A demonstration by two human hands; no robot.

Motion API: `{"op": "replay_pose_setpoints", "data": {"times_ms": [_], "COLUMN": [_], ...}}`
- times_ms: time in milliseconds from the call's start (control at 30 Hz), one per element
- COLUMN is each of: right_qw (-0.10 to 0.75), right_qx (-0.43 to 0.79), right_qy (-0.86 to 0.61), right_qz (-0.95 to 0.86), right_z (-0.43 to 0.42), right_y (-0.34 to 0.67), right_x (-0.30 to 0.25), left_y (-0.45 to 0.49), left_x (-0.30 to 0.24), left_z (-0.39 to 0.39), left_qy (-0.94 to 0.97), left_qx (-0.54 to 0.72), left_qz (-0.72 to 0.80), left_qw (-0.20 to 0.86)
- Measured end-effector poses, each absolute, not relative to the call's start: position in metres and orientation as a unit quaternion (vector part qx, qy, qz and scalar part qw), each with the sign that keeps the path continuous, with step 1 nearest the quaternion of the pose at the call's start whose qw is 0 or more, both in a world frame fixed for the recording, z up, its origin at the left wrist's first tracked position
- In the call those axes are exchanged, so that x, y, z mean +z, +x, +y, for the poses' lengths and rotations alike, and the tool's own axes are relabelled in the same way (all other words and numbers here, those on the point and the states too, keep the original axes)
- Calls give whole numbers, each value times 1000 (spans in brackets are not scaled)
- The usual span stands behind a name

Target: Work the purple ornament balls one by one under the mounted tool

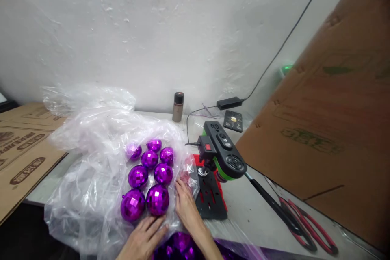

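Several shiny purple faceted ball ornaments sit in two rough columns on a large clear plastic bag. My left hand lies at the near end of these balls, fingers stretched out and apart, beside the closest one. Along the right side of the group, my right hand rests against the plastic with its fingers extended. Neither hand appears to grip anything. Below, between my forearms, more purple ornaments show, partly hidden by my right arm.
Right of the bag stands a black, red and green machine with a long handle on a slotted base. Also present are a black-capped bottle, a power adapter, red-handled bolt cutters, flat cardboard and a big cardboard box.
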State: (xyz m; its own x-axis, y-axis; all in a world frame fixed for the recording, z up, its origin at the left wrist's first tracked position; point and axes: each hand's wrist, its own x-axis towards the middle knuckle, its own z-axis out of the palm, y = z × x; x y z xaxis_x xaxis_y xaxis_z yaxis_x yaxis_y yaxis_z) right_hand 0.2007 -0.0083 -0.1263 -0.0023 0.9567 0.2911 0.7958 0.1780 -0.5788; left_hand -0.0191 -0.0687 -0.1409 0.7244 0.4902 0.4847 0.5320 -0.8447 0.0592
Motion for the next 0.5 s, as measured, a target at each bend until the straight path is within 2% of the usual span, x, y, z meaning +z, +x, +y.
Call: {"op": "replay_pose_setpoints", "data": {"times_ms": [100, 233, 333, 500], "right_qw": [350, 449, 457, 452], "right_qx": [108, 50, 59, 141], "right_qy": [-619, -527, -485, -502], "right_qz": [-695, -720, -743, -724], "right_z": [-37, -65, -64, -46], "right_y": [212, 197, 179, 171], "right_x": [-107, -84, -84, -115], "left_y": [-17, -27, -41, -60], "left_x": [-121, -95, -81, -80], "left_z": [-91, -111, -101, -62], "left_qy": [-927, -860, -809, -790], "left_qx": [-244, -322, -285, -214], "left_qz": [-279, -378, -492, -566], "left_qw": [53, 118, 149, 96]}}
